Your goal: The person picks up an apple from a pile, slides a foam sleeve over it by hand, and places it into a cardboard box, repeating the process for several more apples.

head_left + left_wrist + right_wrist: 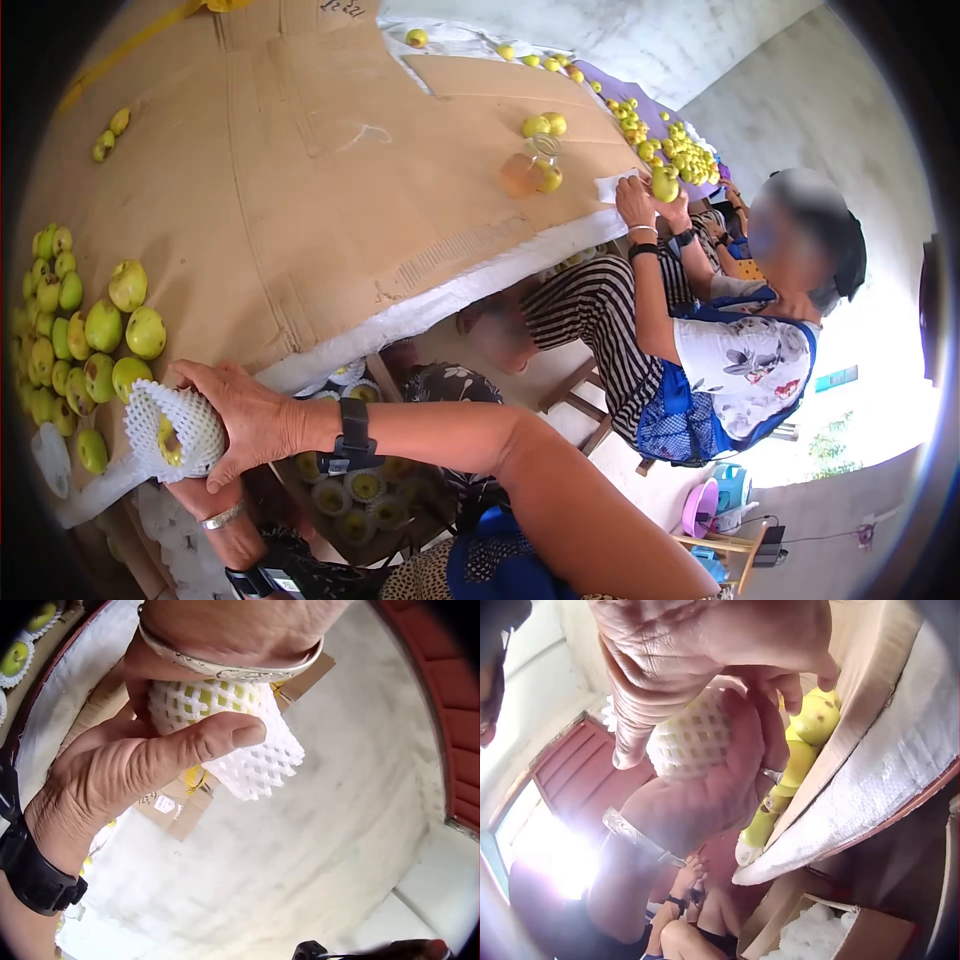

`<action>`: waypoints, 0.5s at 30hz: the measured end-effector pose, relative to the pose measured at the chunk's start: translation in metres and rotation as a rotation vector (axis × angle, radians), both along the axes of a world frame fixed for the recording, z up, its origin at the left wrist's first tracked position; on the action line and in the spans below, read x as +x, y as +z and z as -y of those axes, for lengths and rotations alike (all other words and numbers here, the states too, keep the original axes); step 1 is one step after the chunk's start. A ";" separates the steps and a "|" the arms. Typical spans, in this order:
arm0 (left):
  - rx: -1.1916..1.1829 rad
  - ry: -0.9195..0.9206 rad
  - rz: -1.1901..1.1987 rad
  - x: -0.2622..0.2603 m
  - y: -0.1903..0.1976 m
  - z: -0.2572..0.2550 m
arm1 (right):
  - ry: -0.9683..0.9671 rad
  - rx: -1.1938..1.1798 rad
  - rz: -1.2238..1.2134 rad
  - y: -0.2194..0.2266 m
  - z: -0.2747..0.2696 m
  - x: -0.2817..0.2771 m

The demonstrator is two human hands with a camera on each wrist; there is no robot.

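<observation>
Left hand (pixel 218 508) and right hand (pixel 245 412) curl round the netted fruit (pixel 178 435); excess squeeze may bruise it, a slip knock loose fruit (pixel 92 452) at nine o'clock off the surface (pixel 340 230)

- Apple (pixel 169 440): mostly hidden by its foam net (pixel 203 432).
- Left hand (pixel 205 495): fingers hidden in the head view.
- Far person (pixel 745 365): face blurred.
- Left apple heap (pixel 48 292): cut off by the dark edge.

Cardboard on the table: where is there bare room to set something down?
The broad middle of the cardboard is bare, between the green fruit pile and the clear jar. It's crowded at that pile, beside the foam-netted fruit, and on the fruit-strewn purple sheet.
</observation>
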State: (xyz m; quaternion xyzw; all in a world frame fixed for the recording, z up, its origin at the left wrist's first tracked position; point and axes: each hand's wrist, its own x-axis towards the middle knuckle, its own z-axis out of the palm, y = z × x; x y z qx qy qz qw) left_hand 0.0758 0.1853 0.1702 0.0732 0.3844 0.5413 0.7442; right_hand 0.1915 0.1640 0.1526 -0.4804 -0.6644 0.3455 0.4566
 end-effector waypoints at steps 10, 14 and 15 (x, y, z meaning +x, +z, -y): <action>0.006 -0.056 0.055 0.007 -0.017 0.013 | -0.209 0.300 0.169 -0.001 0.012 0.012; 0.043 -0.142 0.090 0.005 -0.028 0.012 | -0.232 0.240 0.203 0.004 0.019 0.019; 0.075 -0.181 0.099 0.004 -0.034 0.010 | -0.246 0.217 0.195 0.001 0.022 0.019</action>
